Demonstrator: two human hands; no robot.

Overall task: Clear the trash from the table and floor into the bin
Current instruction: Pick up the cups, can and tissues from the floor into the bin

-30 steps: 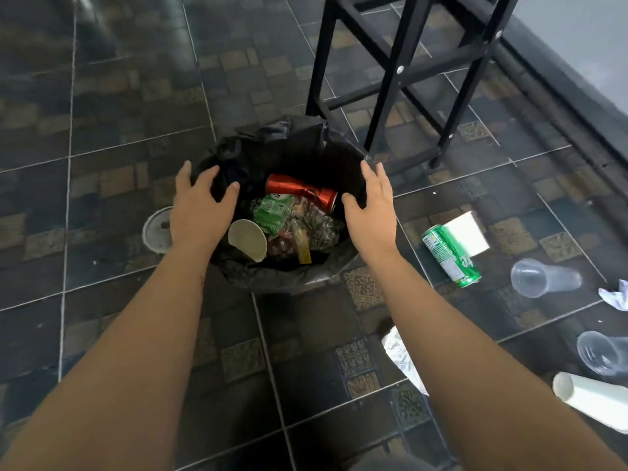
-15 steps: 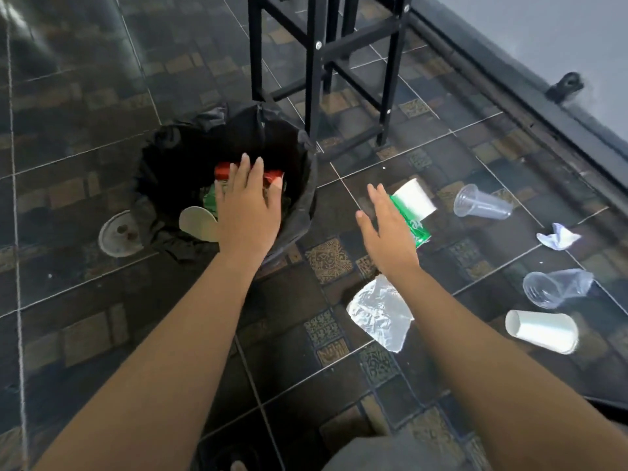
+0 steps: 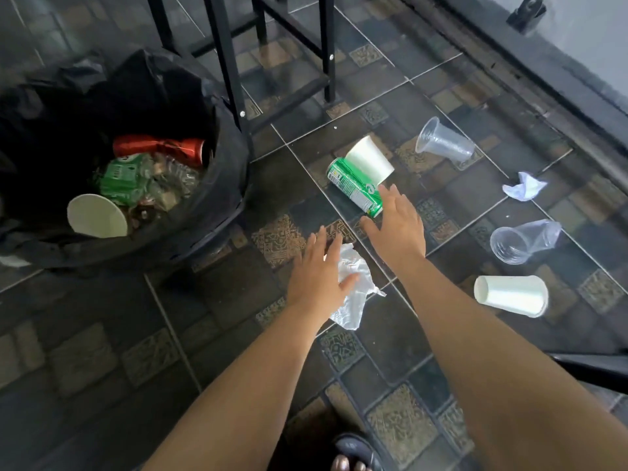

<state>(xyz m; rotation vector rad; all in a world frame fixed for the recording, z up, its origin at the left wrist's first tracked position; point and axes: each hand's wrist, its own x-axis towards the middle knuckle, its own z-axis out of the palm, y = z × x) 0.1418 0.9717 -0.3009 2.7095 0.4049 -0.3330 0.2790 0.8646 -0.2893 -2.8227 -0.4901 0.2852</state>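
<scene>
The bin (image 3: 217,185), lined with a black bag and standing on the tiled floor (image 3: 102,351) beside the black frame legs (image 3: 227,62), already holds a red can (image 3: 159,147), green wrappers (image 3: 125,181) and a white paper cup (image 3: 97,215), and it now sits off to the left of the view where a second ago it lay between the two hands. Both hands have left its rim and swung right toward the scattered litter, so the dropping step looks finished and a fresh pickup is starting. The left hand (image 3: 317,273) hovers with fingers spread and empty over the crumpled white plastic (image 3: 353,290), partly covering it; whether it touches cannot be told. The right hand (image 3: 397,226), also spread wide and holding nothing, reaches to the near end of the green can (image 3: 353,188), which lies on its side touching a tipped white cup (image 3: 370,159). Farther right, untouched, lie another white paper cup (image 3: 511,295), a clear plastic cup (image 3: 445,144), a crushed clear cup (image 3: 521,241) and a small wad of tissue (image 3: 523,186) nearer the wall. Much floor trash remains, so the task seems roughly midway; closing on can and plastic together would likely come next.
</scene>
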